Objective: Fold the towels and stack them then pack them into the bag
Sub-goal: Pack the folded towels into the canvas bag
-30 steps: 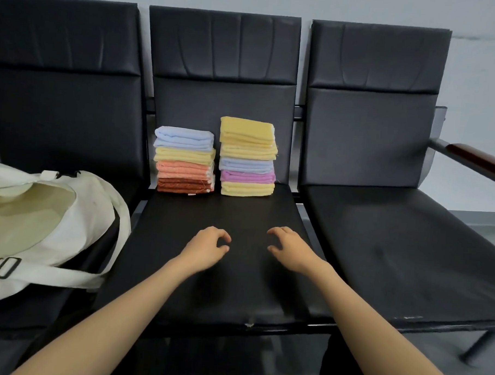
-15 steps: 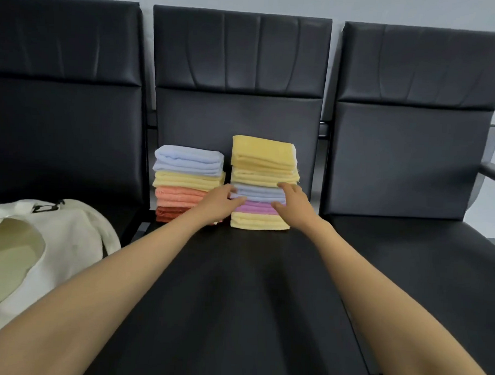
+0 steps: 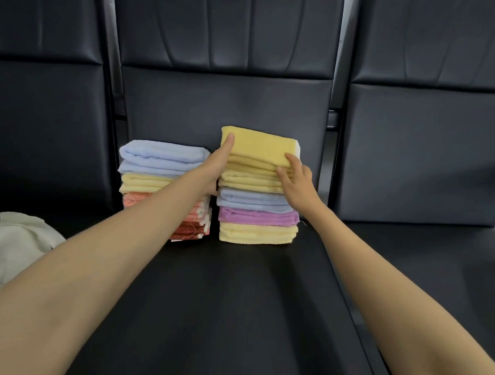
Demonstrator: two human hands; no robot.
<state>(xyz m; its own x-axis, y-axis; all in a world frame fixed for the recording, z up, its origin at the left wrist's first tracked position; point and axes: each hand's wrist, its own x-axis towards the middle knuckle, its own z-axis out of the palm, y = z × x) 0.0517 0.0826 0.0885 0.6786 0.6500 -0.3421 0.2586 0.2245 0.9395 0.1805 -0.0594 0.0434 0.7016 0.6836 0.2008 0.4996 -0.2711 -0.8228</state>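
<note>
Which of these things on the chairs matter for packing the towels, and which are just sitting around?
Part of the job: top yellow towels, gripped by left hand and right hand; right towel stack; left towel stack; white bag.
Just there: middle seat; right chair; left chair.

Three black padded chairs (image 3: 215, 313) side by side in a row

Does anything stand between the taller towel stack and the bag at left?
Yes: the shorter stack sits directly left of the taller stack, on the side toward the bag. The left hand and right hand grip its top yellow towels.
</note>
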